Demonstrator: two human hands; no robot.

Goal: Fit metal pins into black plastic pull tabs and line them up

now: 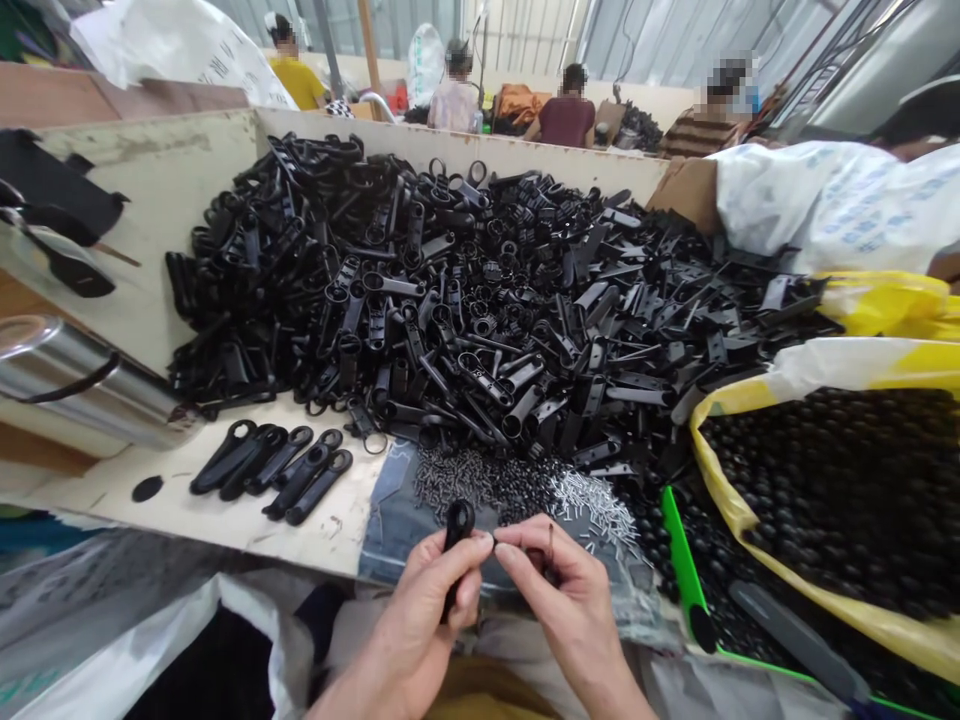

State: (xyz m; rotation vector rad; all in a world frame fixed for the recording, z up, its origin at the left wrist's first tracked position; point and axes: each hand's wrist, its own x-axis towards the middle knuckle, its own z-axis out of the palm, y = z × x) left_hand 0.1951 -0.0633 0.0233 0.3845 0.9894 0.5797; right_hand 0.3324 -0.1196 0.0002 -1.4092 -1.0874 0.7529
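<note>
My left hand [435, 595] is closed around a black plastic handle piece with a ring end [460, 518], which points up and away from me. My right hand [559, 580] is pinched at the left thumb tip, over a tiny dark part too small to name. Dark brownish bits [551, 565] show among its curled fingers. Just beyond the hands, on a dark mat [386, 540], lie small dark screw-like pieces [454, 480], small black parts [517, 490] and silver pins [600, 510]. Several similar black handles [281, 465] lie side by side to the left.
A large heap of black plastic parts [450, 300] fills the walled table. At left stands a steel flask [82, 375]. A yellow-white sack [739, 510] of black balls and a green-edged tray [682, 570] are at right. Several people sit beyond the back wall [510, 155].
</note>
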